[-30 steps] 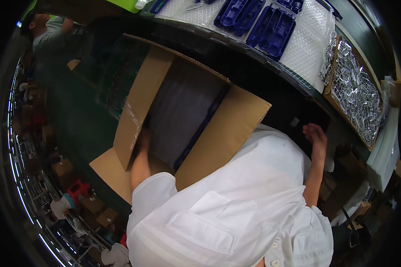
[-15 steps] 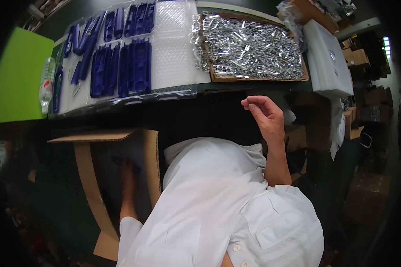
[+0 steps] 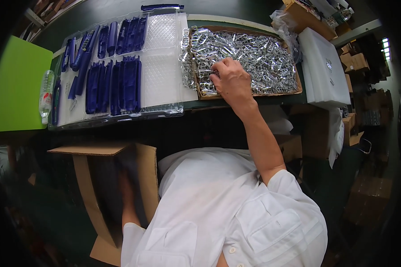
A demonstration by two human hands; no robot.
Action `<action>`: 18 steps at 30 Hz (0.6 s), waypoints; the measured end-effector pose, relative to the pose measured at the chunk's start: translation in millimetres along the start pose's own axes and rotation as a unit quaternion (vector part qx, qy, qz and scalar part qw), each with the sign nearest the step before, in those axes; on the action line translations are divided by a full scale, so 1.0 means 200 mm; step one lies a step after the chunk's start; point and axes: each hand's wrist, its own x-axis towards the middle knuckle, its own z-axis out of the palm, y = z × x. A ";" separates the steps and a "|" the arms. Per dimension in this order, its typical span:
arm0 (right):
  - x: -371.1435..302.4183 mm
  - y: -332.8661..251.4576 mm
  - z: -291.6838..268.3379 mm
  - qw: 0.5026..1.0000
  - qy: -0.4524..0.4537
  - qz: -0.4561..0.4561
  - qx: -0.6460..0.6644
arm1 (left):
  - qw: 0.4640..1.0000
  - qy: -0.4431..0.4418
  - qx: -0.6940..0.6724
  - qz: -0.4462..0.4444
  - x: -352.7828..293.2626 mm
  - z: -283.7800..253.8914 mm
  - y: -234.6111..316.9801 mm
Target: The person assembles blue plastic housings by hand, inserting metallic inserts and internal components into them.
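Right hand (image 3: 234, 83), fingers (image 3: 220, 67) bent, at metal clips (image 3: 267, 62); left hand (image 3: 124, 180) inside carton (image 3: 147, 178)

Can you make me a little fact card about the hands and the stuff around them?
Left hand: inside the open brown cardboard carton; too dark to see what it touches
Right hand: fingers at the shiny silver metal clips; whether it grips any is unclear
Clips' holder: shallow brown cardboard box
Left of box: long dark-blue plastic parts on a clear plastic tray
Far left: bright green flat panel, clear plastic bottle beside it
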 end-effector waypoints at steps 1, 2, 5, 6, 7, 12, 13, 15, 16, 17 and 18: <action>0.00 0.00 0.02 1.000 -0.004 -0.004 -0.022 | 1.000 0.000 0.000 -0.004 0.00 0.00 0.02; 0.00 0.01 0.02 1.000 0.006 -0.009 -0.005 | 0.999 0.026 0.021 0.015 0.02 0.01 0.05; -0.01 0.06 -0.02 0.999 0.017 -0.017 0.034 | 0.997 0.075 0.026 0.026 0.04 0.04 0.03; -0.02 0.08 -0.03 0.999 0.020 -0.015 0.043 | 0.995 0.096 0.003 0.028 0.07 0.04 0.05; -0.03 0.10 -0.04 0.999 0.020 -0.013 0.044 | 0.995 0.094 0.005 0.028 0.08 0.03 0.06; -0.05 0.17 -0.09 0.997 0.045 0.022 0.058 | 0.979 0.192 -0.065 0.038 0.13 0.07 -0.03; -0.05 0.17 -0.10 0.997 0.047 0.024 0.057 | 0.978 0.192 -0.065 0.041 0.12 0.08 -0.03; -0.04 0.17 -0.11 0.993 0.035 0.062 0.099 | 0.986 0.076 -0.104 -0.103 0.08 0.08 -0.04; -0.03 0.17 -0.11 0.992 0.038 0.062 0.102 | 0.986 0.080 -0.102 -0.102 0.08 0.08 -0.05; -0.02 0.17 -0.10 0.995 0.030 0.047 0.084 | 0.985 0.085 -0.097 -0.111 0.07 0.09 -0.05; -0.01 0.17 -0.09 0.997 0.022 0.032 0.067 | 0.984 0.090 -0.092 -0.121 0.07 0.09 -0.06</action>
